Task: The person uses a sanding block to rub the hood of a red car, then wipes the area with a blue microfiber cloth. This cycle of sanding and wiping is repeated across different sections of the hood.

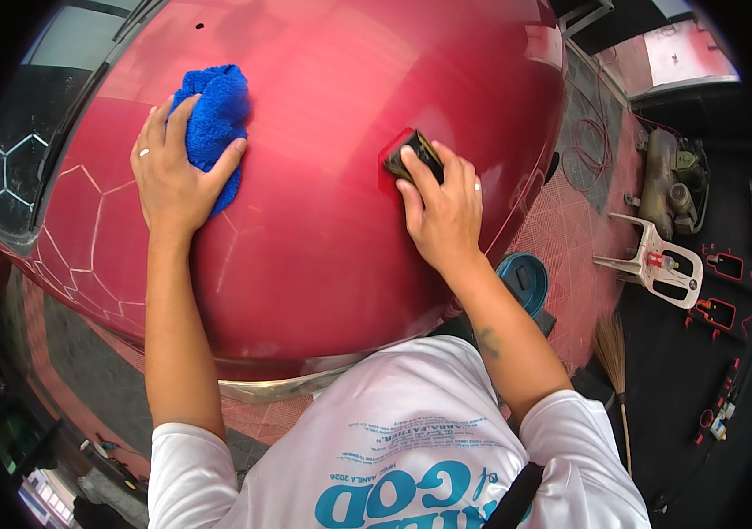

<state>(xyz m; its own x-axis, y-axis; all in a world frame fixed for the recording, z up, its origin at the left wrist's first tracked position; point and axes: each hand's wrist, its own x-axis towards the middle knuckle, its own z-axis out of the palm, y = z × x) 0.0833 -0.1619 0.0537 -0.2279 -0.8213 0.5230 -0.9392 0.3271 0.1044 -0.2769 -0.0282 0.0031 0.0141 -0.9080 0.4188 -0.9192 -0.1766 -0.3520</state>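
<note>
Head view: glossy red car hood [323, 229], broad and rounded across most of the picture. Paint streaked with soft haze and pale reflections, including hexagonal light outlines toward the left; small dark spot [199, 26] near the upper edge. On left part of hood: bunched, bright blue microfiber cloth [217, 110], thick-piled, beneath left hand [173, 172]. Laid spread over the cloth with thumb and fingers apart. On right part of hood: small dark applicator block [415, 155], tilted, yellowish along one edge. Pinched firmly between thumb and fingers of right hand [445, 203]. Deeper red patch just beside block; cannot tell whether pad or reflection.

Edges: at far left, dark windshield [10, 167] with wiper [76, 123] along its base; at bottom, curved front edge of hood, close to white T-shirt [411, 423]; contact there, cannot tell. Wide stretch of paint between both hands; further stretch from block up to far rounded edge.

Around: on reddish tiled floor [552, 220], past right forearm, blue round container [526, 282] near hood edge. Farther right: white plastic chair [677, 280] with bottle [661, 261] on seat, straw broom [610, 348], olive air compressor [671, 189], loosely coiled hose [594, 145]. All well apart from both hands.
</note>
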